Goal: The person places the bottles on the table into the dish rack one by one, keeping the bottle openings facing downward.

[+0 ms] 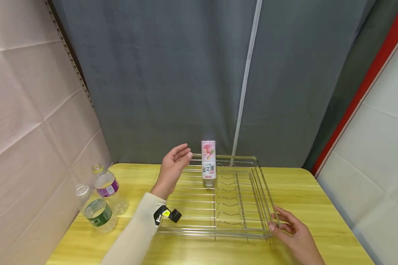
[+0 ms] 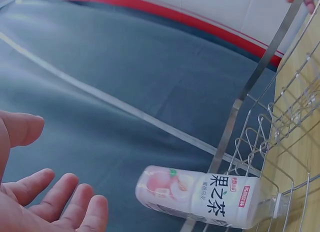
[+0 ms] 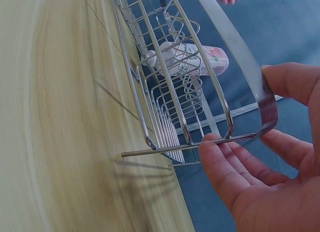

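Observation:
A metal wire dish rack [image 1: 227, 232] stands on the wooden table. Inside it, toward the back, a pink-and-white plastic drink bottle [image 1: 208, 158] stands upside down, its neck among the wires. My left hand [image 1: 174, 169] is held just left of this bottle, apart from it, with nothing in it; the left wrist view shows its fingers loosely bent. At the rack's near right corner, my right hand [image 1: 293, 233] grips the flat metal rim. The right wrist view shows the thumb and fingers of that hand [image 3: 280, 177] about the rim and end wires.
Two clear plastic bottles stand at the table's left side: one with a purple label [image 1: 107, 188], the other with a green label [image 1: 101, 217]. A grey curtain [image 1: 172, 81] hangs behind the table [image 1: 305, 198]. Pale cloth walls flank both sides.

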Demonstrator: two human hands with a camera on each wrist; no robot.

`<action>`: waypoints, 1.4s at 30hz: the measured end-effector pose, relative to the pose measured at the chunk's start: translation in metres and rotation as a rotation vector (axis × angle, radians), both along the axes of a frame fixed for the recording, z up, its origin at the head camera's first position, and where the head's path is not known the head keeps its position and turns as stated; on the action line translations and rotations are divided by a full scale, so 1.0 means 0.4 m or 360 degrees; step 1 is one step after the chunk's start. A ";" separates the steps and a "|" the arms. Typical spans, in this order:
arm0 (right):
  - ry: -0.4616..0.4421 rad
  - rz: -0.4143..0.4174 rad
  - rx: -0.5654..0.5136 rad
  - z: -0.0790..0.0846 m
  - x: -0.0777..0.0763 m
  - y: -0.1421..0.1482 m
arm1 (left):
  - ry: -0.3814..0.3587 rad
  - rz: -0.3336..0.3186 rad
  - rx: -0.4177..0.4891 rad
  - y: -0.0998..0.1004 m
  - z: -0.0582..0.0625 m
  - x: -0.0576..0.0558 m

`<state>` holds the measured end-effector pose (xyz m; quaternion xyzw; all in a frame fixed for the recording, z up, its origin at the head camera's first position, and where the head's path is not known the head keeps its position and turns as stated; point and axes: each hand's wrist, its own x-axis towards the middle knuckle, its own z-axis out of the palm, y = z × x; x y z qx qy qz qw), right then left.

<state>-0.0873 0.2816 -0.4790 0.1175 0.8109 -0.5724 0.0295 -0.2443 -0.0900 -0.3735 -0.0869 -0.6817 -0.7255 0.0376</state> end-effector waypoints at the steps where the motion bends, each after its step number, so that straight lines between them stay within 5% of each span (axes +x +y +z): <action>1: -0.0004 0.0003 -0.0003 0.000 0.000 0.000 | 0.0017 0.0004 -0.0016 -0.006 0.002 0.017; 12: -0.0048 0.0014 0.0031 -0.002 -0.001 0.005 | 0.0219 0.0154 -0.0155 -0.086 0.027 0.173; 17: -0.0046 0.0026 0.0020 -0.002 -0.002 0.000 | 0.0274 0.0326 -0.0228 -0.165 0.033 0.235; 27: -0.0122 0.0052 0.0034 -0.003 -0.013 0.013 | 0.0237 0.0675 -0.0124 -0.283 0.014 0.351; 35: -0.0150 0.0053 0.0037 -0.005 -0.017 0.019 | 0.0303 0.1060 0.0089 -0.328 -0.026 0.403; 42: -0.0138 0.0054 0.0026 -0.002 -0.015 0.019 | 0.0361 0.1429 0.0273 -0.395 -0.087 0.395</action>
